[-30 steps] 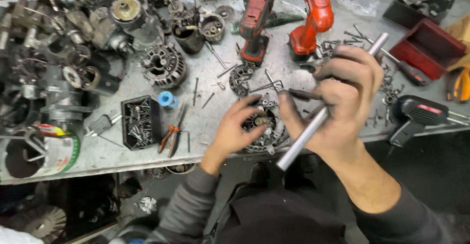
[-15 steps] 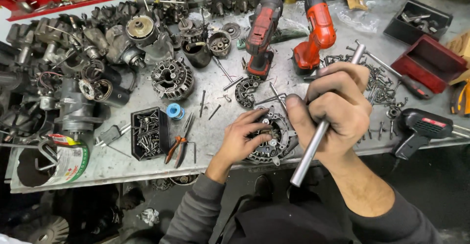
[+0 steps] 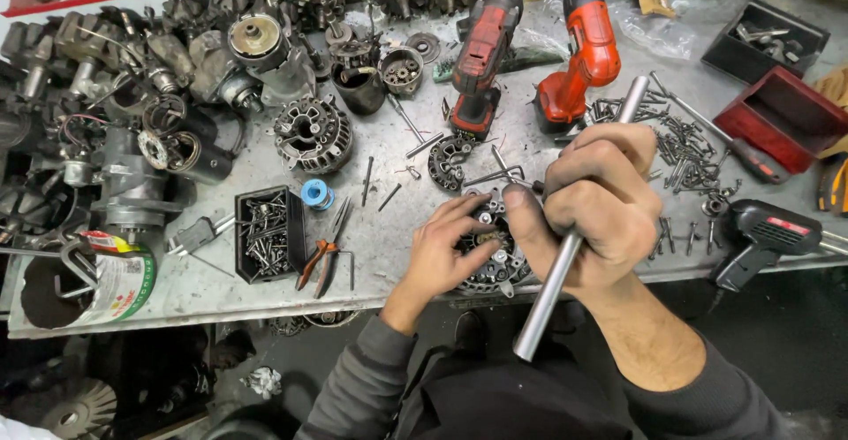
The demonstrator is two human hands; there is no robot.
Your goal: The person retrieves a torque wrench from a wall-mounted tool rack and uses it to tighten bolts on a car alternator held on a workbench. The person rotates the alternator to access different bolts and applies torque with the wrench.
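A grey metal workbench [image 3: 203, 285] (scratched and dirty) is seen from above. A dark floor [image 3: 777, 316] is seen below its front edge. The bench is lit brightly.

Housing [image 3: 495, 259] at surface [image 3: 203, 285] front edge, centre frame; screw tray [image 3: 265, 232] left; two drills [image 3: 530, 51] behind; can [image 3: 93, 276] lower left.

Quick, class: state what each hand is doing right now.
Left hand: open, fingers resting on the round alternator part at the bench edge.
Right hand: closed around a long metal bar, held at a slant.
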